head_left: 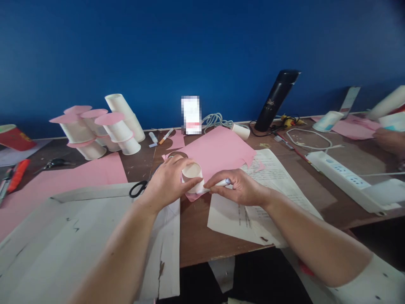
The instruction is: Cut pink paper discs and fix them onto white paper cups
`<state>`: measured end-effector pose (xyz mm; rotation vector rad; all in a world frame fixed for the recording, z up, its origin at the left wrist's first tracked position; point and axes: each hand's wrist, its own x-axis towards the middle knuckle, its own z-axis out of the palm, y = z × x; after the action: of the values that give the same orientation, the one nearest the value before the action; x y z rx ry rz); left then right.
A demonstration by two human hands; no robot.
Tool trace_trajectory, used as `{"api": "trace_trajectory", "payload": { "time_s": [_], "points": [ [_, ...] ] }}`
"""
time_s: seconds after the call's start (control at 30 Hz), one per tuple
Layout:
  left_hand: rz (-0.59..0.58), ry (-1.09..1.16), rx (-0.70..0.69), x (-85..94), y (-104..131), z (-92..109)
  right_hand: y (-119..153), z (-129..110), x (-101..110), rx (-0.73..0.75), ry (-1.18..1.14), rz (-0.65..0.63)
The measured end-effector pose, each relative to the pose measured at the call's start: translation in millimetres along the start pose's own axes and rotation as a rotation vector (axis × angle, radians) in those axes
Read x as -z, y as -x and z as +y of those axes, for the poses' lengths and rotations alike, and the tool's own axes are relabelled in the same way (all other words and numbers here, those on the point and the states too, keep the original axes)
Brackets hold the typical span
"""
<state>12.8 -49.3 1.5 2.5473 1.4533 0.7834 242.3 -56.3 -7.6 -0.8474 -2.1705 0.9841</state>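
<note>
My left hand (172,179) is wrapped round a white paper cup (191,174), keeping it on a small piece of pink paper (193,197). From the right, my right hand (242,185) grips a white glue stick or marker (223,183); which of the two I cannot tell. Its tip end, partly covered by my fingers, is close to the foot of the cup. A large pink sheet (218,147) lies just behind both hands. Black scissor handles (138,189) show beside my left wrist.
Cups with pink discs (115,131) are stacked at the left, near tall nested cups (125,116). A black flask (275,103) leans at the back. A power strip (344,175) and another person's hand (390,141) are at the right. Printed paper (268,215) lies under my right arm.
</note>
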Motion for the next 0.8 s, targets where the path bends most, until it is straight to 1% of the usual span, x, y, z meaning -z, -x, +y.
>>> {"api": "trace_trajectory", "payload": {
  "time_s": [0.27,0.4,0.57,0.63,0.8],
  "points": [
    [0.006,-0.003,-0.012,-0.3,-0.6,-0.6,0.4,10.0,14.7,-0.151,-0.036,0.059],
    [0.007,-0.007,-0.006,-1.3,-0.7,-2.0,0.3,14.0,18.3,-0.168,-0.035,0.072],
    [0.002,-0.011,0.003,-0.6,-0.6,-1.0,0.2,13.5,17.0,-0.155,-0.076,0.086],
    [-0.002,-0.022,0.004,-0.2,-0.4,-0.2,-0.3,13.6,17.2,-0.136,-0.128,0.135],
    [0.004,-0.059,0.011,-2.1,0.2,0.8,-1.7,12.5,21.1,-0.076,-0.317,0.366]
  ]
}}
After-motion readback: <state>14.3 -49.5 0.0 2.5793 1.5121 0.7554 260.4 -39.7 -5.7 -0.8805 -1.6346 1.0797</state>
